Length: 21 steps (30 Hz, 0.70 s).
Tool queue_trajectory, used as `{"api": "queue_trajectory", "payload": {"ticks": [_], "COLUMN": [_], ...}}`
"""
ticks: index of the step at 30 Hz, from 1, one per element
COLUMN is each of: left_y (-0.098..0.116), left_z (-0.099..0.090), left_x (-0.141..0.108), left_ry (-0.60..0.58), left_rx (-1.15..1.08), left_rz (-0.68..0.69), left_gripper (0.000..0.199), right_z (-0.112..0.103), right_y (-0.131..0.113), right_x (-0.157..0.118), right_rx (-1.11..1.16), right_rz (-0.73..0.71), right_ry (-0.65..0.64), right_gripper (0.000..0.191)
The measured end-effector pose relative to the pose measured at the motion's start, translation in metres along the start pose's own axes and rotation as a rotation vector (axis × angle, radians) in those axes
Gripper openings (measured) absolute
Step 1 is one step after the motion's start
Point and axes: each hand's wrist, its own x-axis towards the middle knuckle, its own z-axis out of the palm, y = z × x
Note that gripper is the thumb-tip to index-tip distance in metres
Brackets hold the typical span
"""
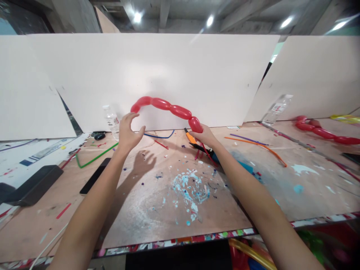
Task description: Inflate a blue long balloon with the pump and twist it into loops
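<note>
A long red balloon (161,104), twisted into several segments, arches above the table in front of the white board. My right hand (206,135) grips its lower right end, and a thin red uninflated tail hangs below that hand. At the other end, my left hand (129,132) is raised with thumb and fingers spread apart. Its fingertips are just under the balloon's left tip; I cannot tell whether they touch. Beneath my right hand lies an orange and black tool (191,137), partly hidden by the hand and forearm.
Behind stands a white board (180,67). Two clear bottles, left (112,122) and right (277,109), stand near it. A phone (95,176) and a black box (35,184) lie left. Uninflated green (97,155) and orange (261,145) balloons and another red twisted balloon (320,131) lie around.
</note>
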Motion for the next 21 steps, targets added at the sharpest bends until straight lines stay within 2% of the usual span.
{"api": "queue_trajectory", "payload": {"ticks": [3, 6, 8, 11, 13, 15, 18, 21], "left_y": [-0.001, 0.000, 0.003, 0.012, 0.018, 0.024, 0.032, 0.038], "left_z": [0.008, 0.014, 0.018, 0.023, 0.026, 0.027, 0.026, 0.023], "left_x": [-0.003, -0.007, -0.009, -0.011, -0.011, -0.011, -0.009, -0.007], "left_ry": [-0.136, -0.313, -0.384, -0.463, -0.456, -0.376, -0.264, -0.215], "left_rx": [-0.101, -0.228, -0.294, -0.520, -0.754, -0.919, -1.027, -1.083], "left_rz": [-0.166, -0.341, -0.393, -0.431, -0.492, -0.564, -0.609, -0.606], "left_gripper": [0.033, 0.033, 0.040, 0.046, 0.044, 0.041, 0.042, 0.042], "right_z": [0.001, 0.000, -0.001, 0.003, 0.009, 0.016, 0.024, 0.026], "right_y": [0.000, -0.001, -0.003, -0.006, -0.008, -0.008, -0.007, -0.007], "right_x": [0.000, -0.001, -0.003, -0.006, -0.008, -0.009, -0.009, -0.009], "right_rx": [0.002, -0.022, -0.069, -0.196, -0.293, -0.371, -0.435, -0.435], "right_rz": [-0.012, -0.020, -0.008, 0.032, 0.059, 0.078, 0.097, 0.093], "right_ry": [-0.015, -0.067, -0.218, -0.541, -0.690, -0.771, -0.809, -0.824], "right_gripper": [0.028, 0.027, 0.029, 0.033, 0.036, 0.039, 0.045, 0.047]}}
